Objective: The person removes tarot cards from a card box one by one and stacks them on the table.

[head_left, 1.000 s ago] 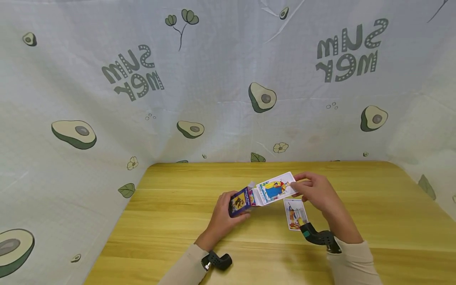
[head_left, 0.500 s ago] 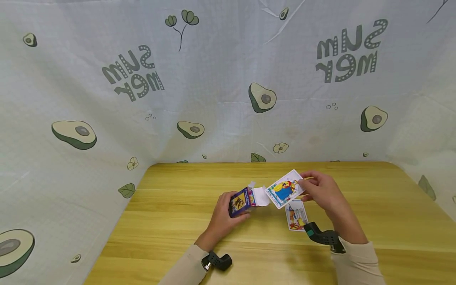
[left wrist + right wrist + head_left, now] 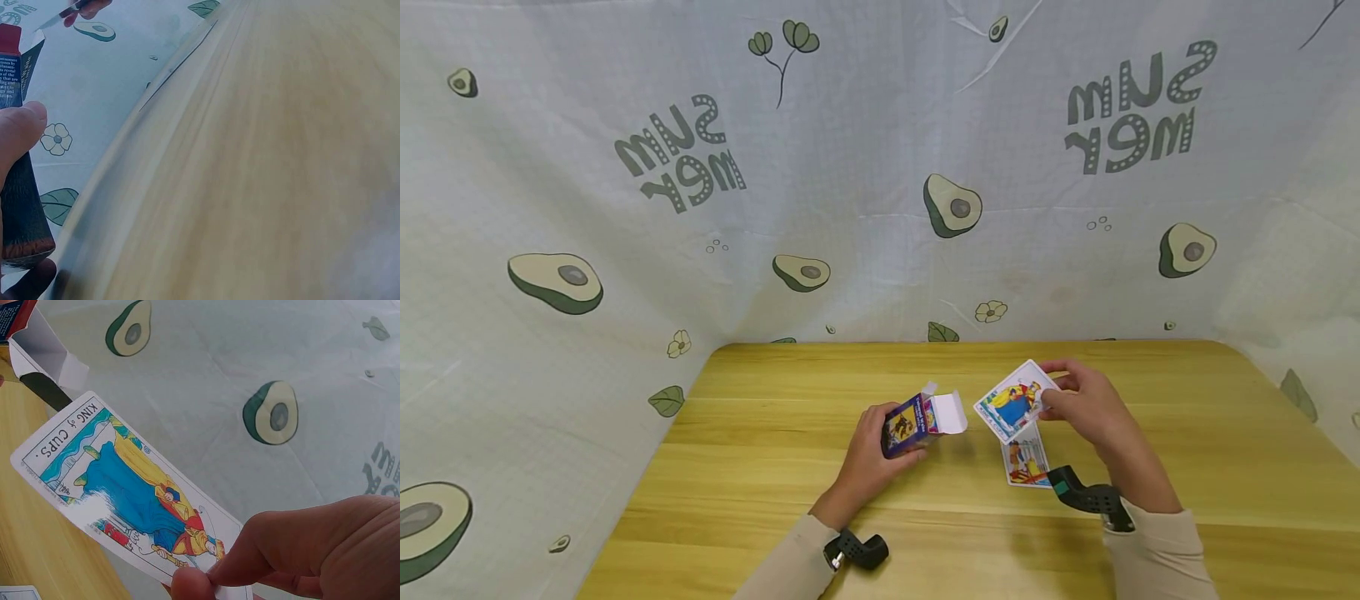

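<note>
My left hand [image 3: 872, 454] grips a purple tarot card box [image 3: 904, 428] around its sides. The box's white flap stands open toward the right, and a bit of colourful card shows at its mouth. Between thumb and fingers, my right hand [image 3: 1086, 407] pinches a tarot card [image 3: 1013, 402]. In the right wrist view that card [image 3: 137, 494] reads "King of Cups", its picture facing up toward the camera. Below it another tarot card [image 3: 1024, 460] lies face up on the table, its upper part covered by the held card.
The wooden table [image 3: 760, 483] reaches back to a pale cloth [image 3: 880, 208] printed with avocados, which hangs behind and on both sides. A black wrist camera [image 3: 865, 550] is strapped to the left wrist, another camera [image 3: 1082, 497] to the right.
My right hand has drawn the King of Cups card rightward, away from the box's flap, and it now hangs over the card on the table. The left hand and box have stayed put.
</note>
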`<action>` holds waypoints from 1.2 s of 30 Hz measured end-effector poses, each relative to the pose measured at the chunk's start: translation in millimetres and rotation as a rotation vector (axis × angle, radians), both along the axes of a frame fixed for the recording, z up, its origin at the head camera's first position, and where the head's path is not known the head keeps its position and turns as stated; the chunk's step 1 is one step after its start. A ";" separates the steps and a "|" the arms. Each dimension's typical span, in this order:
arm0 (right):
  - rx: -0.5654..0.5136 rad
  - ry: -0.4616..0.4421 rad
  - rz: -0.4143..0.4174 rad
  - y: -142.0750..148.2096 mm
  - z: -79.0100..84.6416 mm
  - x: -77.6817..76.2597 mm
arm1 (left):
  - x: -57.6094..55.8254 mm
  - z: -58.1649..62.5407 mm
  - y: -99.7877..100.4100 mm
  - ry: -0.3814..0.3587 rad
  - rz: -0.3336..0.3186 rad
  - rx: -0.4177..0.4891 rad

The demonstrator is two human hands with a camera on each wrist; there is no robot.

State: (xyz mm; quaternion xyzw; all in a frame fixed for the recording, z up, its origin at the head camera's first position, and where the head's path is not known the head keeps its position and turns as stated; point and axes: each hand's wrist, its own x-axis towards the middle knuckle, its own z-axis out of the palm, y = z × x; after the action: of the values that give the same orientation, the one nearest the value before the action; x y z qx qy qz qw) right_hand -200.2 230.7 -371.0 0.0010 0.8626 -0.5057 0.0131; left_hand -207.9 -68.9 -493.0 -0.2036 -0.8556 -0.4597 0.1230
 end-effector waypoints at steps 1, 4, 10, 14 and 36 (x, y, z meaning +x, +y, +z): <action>0.010 0.004 -0.001 1.0 -0.5 0.1 | 0.0 0.0 0.0 0.000 0.000 0.000; 0.029 0.014 -0.005 3.8 -1.9 -0.1 | -0.2 -0.6 -0.1 0.000 0.001 -0.003; 0.059 0.012 -0.025 8.9 -5.0 -1.6 | -0.4 -0.7 0.1 0.005 0.003 -0.002; 0.074 -0.003 -0.037 12.1 -7.5 -1.9 | -0.7 -1.0 0.1 0.000 0.006 -0.006; 0.051 -0.104 -0.023 25.7 -25.9 -5.4 | -0.7 -0.3 0.3 -0.009 0.009 -0.002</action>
State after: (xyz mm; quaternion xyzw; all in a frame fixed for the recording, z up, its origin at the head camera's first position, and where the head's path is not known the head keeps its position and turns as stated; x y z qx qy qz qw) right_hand -205.6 256.4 -397.0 0.0373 0.8734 -0.4829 0.0520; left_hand -208.6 -68.6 -493.3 -0.1978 -0.8575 -0.4591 0.1212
